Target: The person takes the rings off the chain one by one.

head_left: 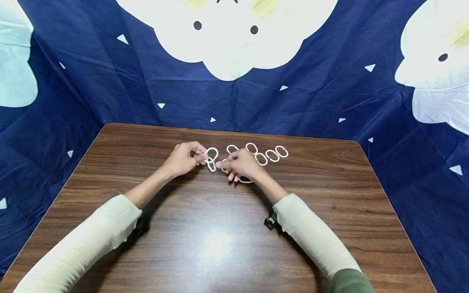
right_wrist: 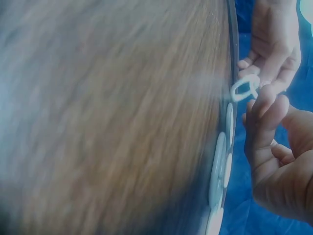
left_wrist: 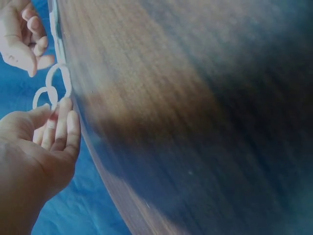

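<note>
Two white oval plastic rings hang linked together between the hands; the upper ring point(head_left: 217, 153) stands above the lower ring point(head_left: 214, 168) in the head view. My left hand point(head_left: 185, 158) pinches the linked pair between thumb and fingers. Close to the right of it, my right hand point(head_left: 242, 163) reaches over the table with bent fingers, its thumb tip near the lower ring. In the left wrist view, nothing shows between that hand's thumb and fingers. Part of another white ring shows by its fingertips, mostly hidden behind the hand.
Several more white rings lie on the brown wooden table point(head_left: 220, 211) around and beyond the right hand, the farthest ring point(head_left: 287, 154) to the right. A dark blue curtain point(head_left: 176, 89) with white cloud shapes hangs behind the table's far edge.
</note>
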Demonstrator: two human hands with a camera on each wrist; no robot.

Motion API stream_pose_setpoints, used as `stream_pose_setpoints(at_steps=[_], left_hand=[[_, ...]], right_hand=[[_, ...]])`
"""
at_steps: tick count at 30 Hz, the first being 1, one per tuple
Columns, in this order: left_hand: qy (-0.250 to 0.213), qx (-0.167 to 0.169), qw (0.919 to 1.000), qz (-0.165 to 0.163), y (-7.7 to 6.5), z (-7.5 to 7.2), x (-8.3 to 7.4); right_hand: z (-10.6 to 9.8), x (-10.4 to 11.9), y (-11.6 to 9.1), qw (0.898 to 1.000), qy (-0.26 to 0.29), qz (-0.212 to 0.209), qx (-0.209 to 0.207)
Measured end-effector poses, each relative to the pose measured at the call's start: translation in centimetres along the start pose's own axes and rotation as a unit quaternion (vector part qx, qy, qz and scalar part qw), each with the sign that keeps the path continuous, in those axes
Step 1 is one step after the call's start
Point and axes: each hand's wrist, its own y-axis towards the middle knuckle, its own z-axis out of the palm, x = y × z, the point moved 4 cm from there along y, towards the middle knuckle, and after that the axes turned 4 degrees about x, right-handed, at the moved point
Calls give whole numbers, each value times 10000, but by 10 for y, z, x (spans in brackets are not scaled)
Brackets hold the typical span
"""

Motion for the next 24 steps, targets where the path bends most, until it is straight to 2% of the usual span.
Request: stream_pose_setpoints(at_steps=[7, 13, 24], left_hand=[[-109, 18, 9998, -140, 0, 0, 1], [-396, 43, 9990, -199, 0, 1, 1], [-420, 64, 9989, -202, 1, -1, 4]], right_hand=[[14, 5, 3, 9994, -50, -159, 308], [26, 7, 6, 9980, 177, -35, 612], [35, 8, 7, 9944, 119, 191, 1032]])
